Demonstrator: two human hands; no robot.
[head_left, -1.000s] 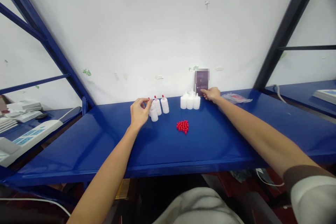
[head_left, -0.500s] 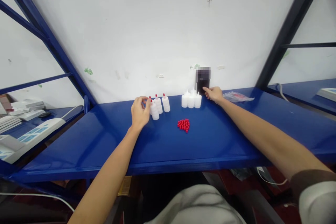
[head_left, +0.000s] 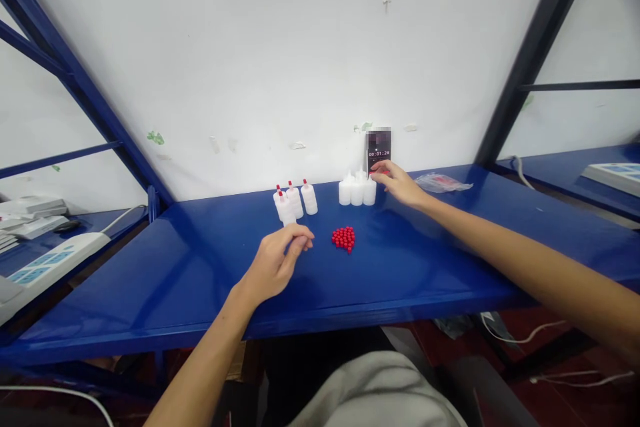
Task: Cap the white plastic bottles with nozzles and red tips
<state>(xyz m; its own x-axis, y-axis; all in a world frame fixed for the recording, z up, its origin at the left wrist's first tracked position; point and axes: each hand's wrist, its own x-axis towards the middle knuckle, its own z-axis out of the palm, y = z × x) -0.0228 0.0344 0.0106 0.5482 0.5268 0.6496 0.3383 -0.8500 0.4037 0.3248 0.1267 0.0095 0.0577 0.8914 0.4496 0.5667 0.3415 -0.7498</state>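
My left hand (head_left: 283, 259) hovers over the front middle of the blue table, just left of a pile of small red caps (head_left: 343, 238). Its fingers are drawn together, and nothing shows in them. Beyond it stand several white squeeze bottles (head_left: 310, 200) with red tips, one partly hidden behind my fingers. My right hand (head_left: 400, 185) reaches to the right edge of a tight cluster of white bottles (head_left: 357, 192) with bare pointed tips. Its thumb and fingers are apart at the rightmost tip; I cannot tell whether they touch it.
A phone (head_left: 379, 147) with a timer leans against the wall behind my right hand. A clear plastic bag (head_left: 443, 182) with something red inside lies right of it. Blue posts flank the table (head_left: 210, 287); a power strip (head_left: 50, 270) sits at far left.
My left hand has left the red-tipped bottles and come nearer, toward the red caps. My right hand has moved from the phone to the bare-tipped bottles. The phone's screen now shows a timer.
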